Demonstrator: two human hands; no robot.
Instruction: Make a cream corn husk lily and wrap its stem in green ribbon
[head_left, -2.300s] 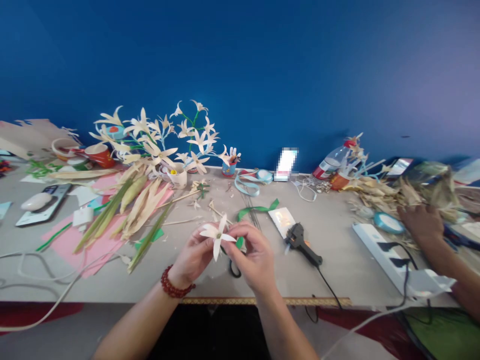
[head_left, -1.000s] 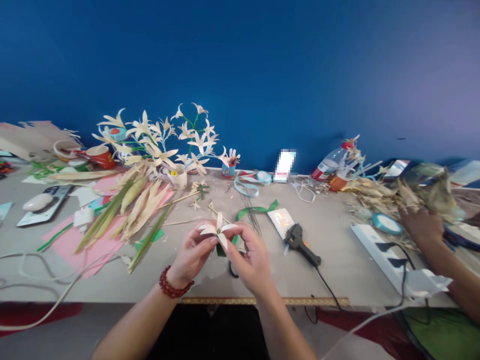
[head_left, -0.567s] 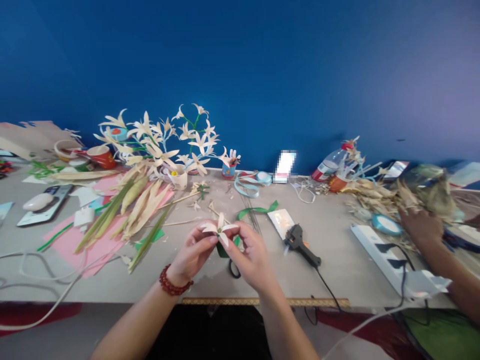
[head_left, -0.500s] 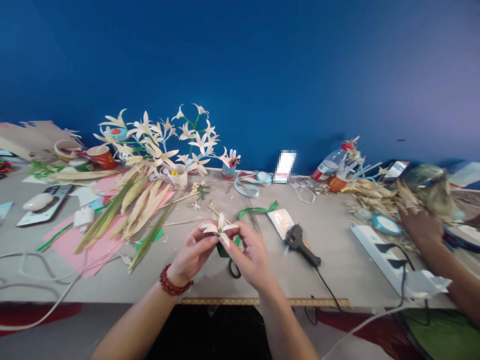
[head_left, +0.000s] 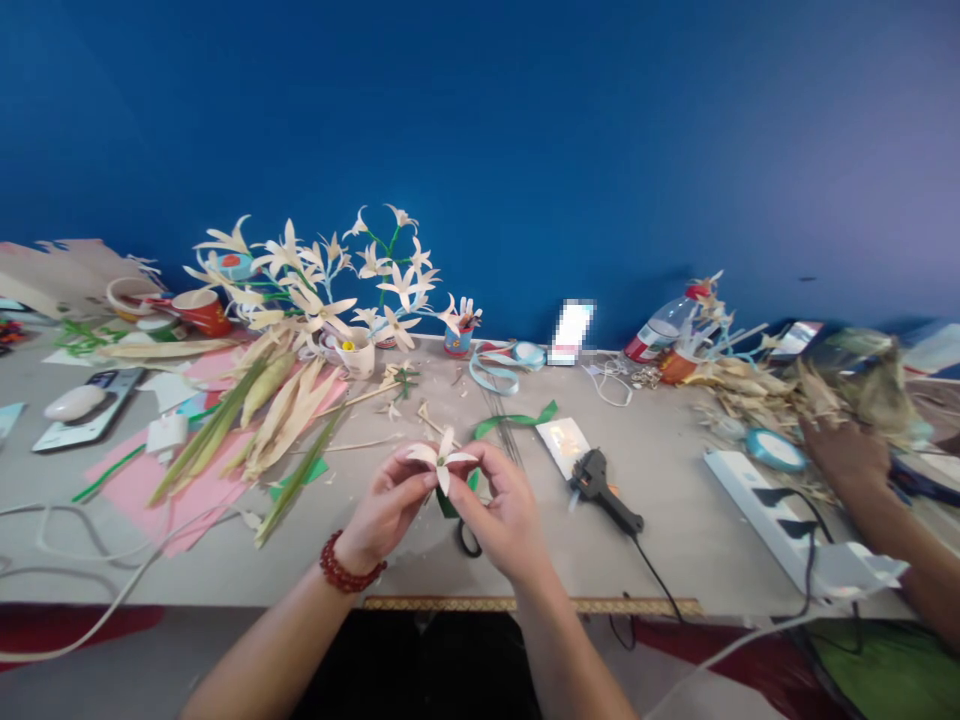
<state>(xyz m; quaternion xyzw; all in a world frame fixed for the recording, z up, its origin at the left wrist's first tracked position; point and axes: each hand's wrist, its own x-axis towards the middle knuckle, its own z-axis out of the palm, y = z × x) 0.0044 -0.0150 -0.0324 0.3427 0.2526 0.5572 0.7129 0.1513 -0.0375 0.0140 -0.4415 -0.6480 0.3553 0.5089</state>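
A small cream flower (head_left: pixel 442 461) with narrow pointed petals is held up between both hands, low over the table. My left hand (head_left: pixel 390 505), with a red bead bracelet at the wrist, pinches it from the left. From the other side, my right hand (head_left: pixel 501 510) grips the flower with thumb and fingers closed. Something green and a black scissor-like loop (head_left: pixel 469 540) show partly behind the hands. Right of them lies a black glue gun (head_left: pixel 606 492), its nozzle by a white packet (head_left: pixel 564 446). Thin wires (head_left: pixel 511 440) and a green ribbon (head_left: pixel 517 418) lie beyond.
Cups with cream flowers (head_left: pixel 322 300) stand at the back left. Corn husks (head_left: pixel 289 420) lie on pink paper (head_left: pixel 180 495). A white power strip (head_left: pixel 772 520) and blue ribbon roll (head_left: pixel 776 449) are on the right, near another person's hand (head_left: pixel 844 455) among husks.
The flower has tilted and turned slightly in my fingers, so its centre shows more. Both hands have otherwise stayed nearly in place.
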